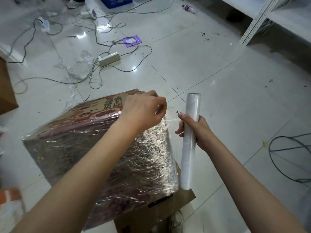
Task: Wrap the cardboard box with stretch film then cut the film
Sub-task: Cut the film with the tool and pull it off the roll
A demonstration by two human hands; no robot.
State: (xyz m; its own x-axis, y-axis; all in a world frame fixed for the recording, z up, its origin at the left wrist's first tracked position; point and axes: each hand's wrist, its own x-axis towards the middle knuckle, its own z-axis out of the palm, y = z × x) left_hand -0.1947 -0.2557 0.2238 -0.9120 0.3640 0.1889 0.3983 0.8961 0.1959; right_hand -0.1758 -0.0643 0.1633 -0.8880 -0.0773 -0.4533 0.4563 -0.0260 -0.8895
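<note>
A cardboard box (94, 148) with red print sits on the tiled floor, most of it covered in shiny stretch film. My right hand (196, 130) grips a white roll of stretch film (189, 148), held upright just right of the box. A short sheet of clear film (171, 121) runs taut from the roll to the box's right upper corner. My left hand (144, 110) reaches over the box top and pinches this film near the corner.
Cables (107, 31), a white power strip (109, 59) and scraps of crumpled film (74, 71) litter the floor beyond the box. Another cardboard box (6, 91) stands at the left edge. A metal shelf frame (259, 19) is at far right, a loose cable (286, 152) beside me.
</note>
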